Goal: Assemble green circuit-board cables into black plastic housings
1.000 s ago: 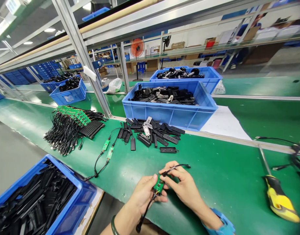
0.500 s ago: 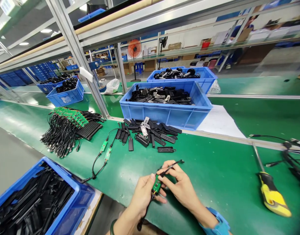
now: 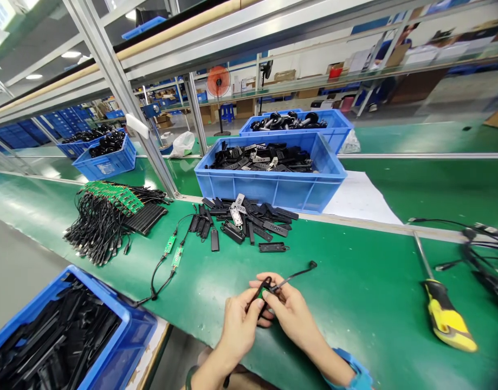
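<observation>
Turned over a little since a moment ago, one small green board (image 3: 262,293) shows only a sliver beneath the thumbs, beside black plastic, pinched by left hand (image 3: 238,325) and right hand (image 3: 294,312) above the near bench (image 3: 354,271). Two separate boards (image 3: 176,257) lie left, one yellow screwdriver (image 3: 447,317) right; farther off, uncountable black pieces (image 3: 275,228) crowd before a blue box (image 3: 269,189).

No text, label, brand, number or sign can be read; any markings are too small or blurred.
</observation>
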A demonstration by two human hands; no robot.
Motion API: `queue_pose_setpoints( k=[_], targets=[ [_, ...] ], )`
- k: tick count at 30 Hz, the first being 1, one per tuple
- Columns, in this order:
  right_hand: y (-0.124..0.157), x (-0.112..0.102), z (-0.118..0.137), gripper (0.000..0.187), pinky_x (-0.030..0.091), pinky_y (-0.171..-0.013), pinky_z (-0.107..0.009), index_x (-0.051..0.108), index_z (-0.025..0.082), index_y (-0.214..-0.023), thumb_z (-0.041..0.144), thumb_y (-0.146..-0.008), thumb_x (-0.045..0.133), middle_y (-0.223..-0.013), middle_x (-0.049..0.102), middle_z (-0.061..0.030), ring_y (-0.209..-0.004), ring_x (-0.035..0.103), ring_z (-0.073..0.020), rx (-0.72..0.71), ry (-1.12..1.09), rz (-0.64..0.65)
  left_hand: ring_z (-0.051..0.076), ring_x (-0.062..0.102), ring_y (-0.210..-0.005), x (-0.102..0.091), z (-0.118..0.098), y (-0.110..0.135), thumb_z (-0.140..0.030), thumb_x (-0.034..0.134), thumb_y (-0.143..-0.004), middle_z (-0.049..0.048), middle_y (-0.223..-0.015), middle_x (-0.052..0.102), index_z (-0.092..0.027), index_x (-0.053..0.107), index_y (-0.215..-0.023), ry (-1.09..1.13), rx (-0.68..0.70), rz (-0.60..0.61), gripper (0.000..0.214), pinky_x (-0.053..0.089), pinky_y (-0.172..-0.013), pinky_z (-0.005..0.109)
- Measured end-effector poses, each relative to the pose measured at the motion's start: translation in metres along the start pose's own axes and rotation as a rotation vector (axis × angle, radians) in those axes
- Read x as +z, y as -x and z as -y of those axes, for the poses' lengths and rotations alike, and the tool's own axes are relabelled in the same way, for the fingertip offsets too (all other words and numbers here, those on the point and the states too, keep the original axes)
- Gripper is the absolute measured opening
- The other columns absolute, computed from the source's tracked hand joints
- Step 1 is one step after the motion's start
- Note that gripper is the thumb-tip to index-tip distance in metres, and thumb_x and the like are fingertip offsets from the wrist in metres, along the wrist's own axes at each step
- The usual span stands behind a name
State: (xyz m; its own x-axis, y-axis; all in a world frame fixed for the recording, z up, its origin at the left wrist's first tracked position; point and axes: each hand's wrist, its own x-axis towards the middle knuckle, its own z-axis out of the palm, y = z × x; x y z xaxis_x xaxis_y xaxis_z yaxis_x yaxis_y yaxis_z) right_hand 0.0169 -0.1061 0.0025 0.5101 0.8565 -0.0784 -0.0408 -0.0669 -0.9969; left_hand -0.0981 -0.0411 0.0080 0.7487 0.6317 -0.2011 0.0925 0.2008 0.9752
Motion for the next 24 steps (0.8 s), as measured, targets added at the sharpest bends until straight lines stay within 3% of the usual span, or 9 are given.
queue_pose_setpoints(
  k=[3, 8, 12, 16, 19, 24],
  targets=[
    [-0.0001, -0.0005, -0.0035, 0.037, 0.055, -0.08, -0.039, 0.059, 0.018, -0.105, 0.044, -0.079, 0.06, -0.1, 0.074, -0.014, -0.089, 0.07, -0.0255, 0.02, -0.009, -0.016, 0.019, 0.067, -0.07, 0.0014, 0.0009, -0.0019, -0.062, 0.066, -0.08, 0.0104, -0.084, 0.072, -0.011, 0.071, -0.111, 0.099, -0.017, 0.043, 0.06, 0.057, -0.065, 0.029],
    [-0.0031, -0.006, -0.0053, 0.056, 0.052, -0.089, -0.041, 0.056, 0.015, -0.125, 0.045, -0.077, 0.062, -0.109, 0.072, -0.0152, -0.099, 0.068, -0.0257, 0.04, -0.013, -0.017, 0.021, 0.068, -0.073, -0.0008, 0.0, -0.0042, -0.057, 0.069, -0.079, 0.0116, -0.084, 0.071, -0.009, 0.071, -0.105, 0.306, -0.123, 0.137, 0.055, 0.055, -0.071, 0.031],
    [-0.003, -0.0043, -0.0043, 0.05, 0.056, -0.068, -0.034, 0.059, 0.016, -0.118, 0.042, -0.075, 0.064, -0.101, 0.073, -0.0129, -0.076, 0.068, -0.0206, 0.085, -0.081, -0.014, 0.019, 0.065, -0.07, 0.0002, -0.0025, -0.003, -0.054, 0.064, -0.084, 0.0111, -0.086, 0.07, -0.01, 0.066, -0.113, 0.118, -0.032, 0.098, 0.053, 0.053, -0.067, 0.029],
    [-0.0001, 0.0014, -0.0047, 0.04, 0.046, -0.041, -0.025, 0.058, 0.017, -0.105, 0.043, -0.076, 0.063, -0.092, 0.072, -0.0097, -0.047, 0.053, -0.0111, 0.094, -0.123, -0.015, 0.017, 0.061, -0.063, 0.001, -0.0051, -0.0003, -0.031, 0.053, -0.092, 0.0045, -0.072, 0.065, -0.012, 0.065, -0.114, -0.258, 0.102, 0.045, 0.031, 0.048, -0.063, 0.026],
    [0.0022, 0.0032, -0.006, 0.038, 0.047, -0.04, -0.025, 0.056, 0.017, -0.101, 0.046, -0.077, 0.062, -0.082, 0.07, -0.0066, -0.044, 0.05, -0.0101, 0.091, -0.132, -0.014, 0.015, 0.057, -0.061, -0.0004, -0.005, 0.0002, -0.02, 0.05, -0.091, 0.0023, -0.07, 0.065, -0.015, 0.068, -0.104, -0.416, 0.164, 0.004, 0.024, 0.042, -0.061, 0.024],
    [0.006, 0.001, -0.0083, 0.034, 0.055, -0.048, -0.028, 0.059, 0.018, -0.1, 0.044, -0.079, 0.064, -0.088, 0.071, -0.0086, -0.057, 0.062, -0.0157, 0.045, -0.088, -0.036, 0.015, 0.056, -0.063, -0.0004, 0.001, -0.0016, -0.024, 0.05, -0.091, 0.0033, -0.077, 0.068, -0.015, 0.071, -0.101, -0.326, 0.176, -0.006, 0.025, 0.038, -0.058, 0.023]
  ],
)
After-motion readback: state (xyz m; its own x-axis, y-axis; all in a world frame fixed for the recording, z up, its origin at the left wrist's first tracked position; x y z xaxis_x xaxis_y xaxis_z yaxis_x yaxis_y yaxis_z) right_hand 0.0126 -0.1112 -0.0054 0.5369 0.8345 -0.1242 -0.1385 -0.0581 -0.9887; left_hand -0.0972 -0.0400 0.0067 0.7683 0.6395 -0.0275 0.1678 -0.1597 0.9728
